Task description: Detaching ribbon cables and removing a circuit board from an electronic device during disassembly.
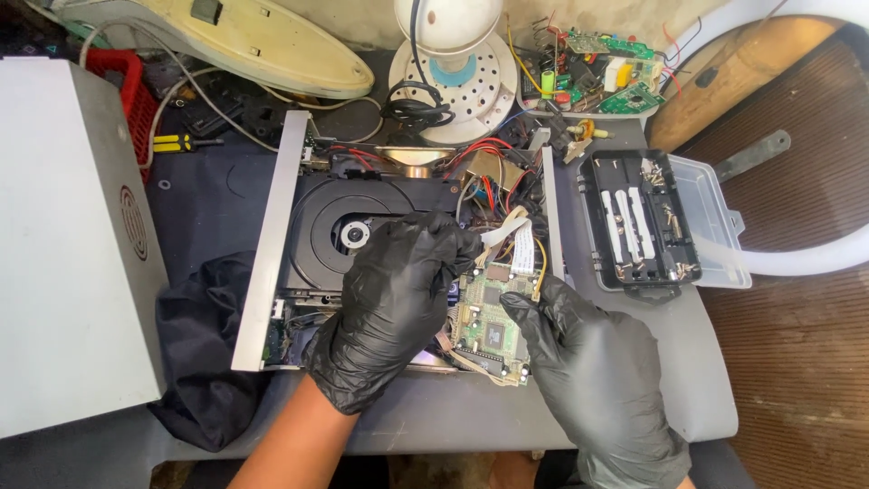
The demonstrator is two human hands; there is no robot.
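Note:
An opened disc player lies on the dark bench, with its black disc tray and wiring exposed. Both hands wear black gloves. My left hand rests over the player's middle, fingertips curled at the top edge of a small green circuit board near a white ribbon cable. My right hand grips the board's right edge between thumb and fingers, holding it tilted up from the chassis.
A grey metal cover lies at the left beside a black cloth. A black parts box with a clear lid sits right. Behind stand a white perforated base, loose circuit boards, a red basket and a yellow-handled screwdriver.

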